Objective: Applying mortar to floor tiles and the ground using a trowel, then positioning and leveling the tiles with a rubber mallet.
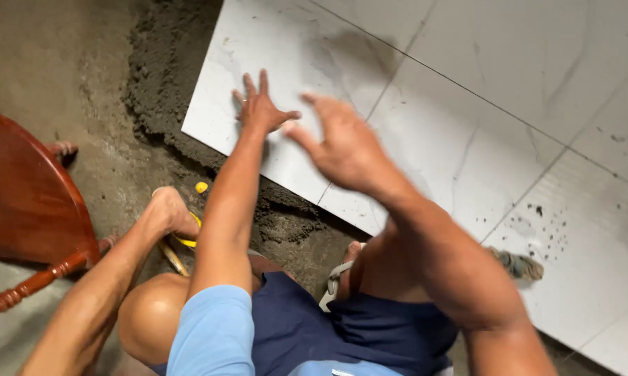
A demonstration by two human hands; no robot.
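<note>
A large white marble-look tile lies on a bed of dark grey mortar. My left hand is pressed flat on this tile near its front edge, fingers spread, at the end of an arm in a light blue sleeve. My right hand hovers just above the same tile to the right, blurred, fingers apart and holding nothing. I am crouched low, with my bare knee and navy shorts below.
More white tiles cover the floor to the right, one speckled with dark mortar crumbs. A red-brown wooden chair stands at left. Another bare limb rests on the concrete beside a yellow thing. A frayed grey object lies on a tile.
</note>
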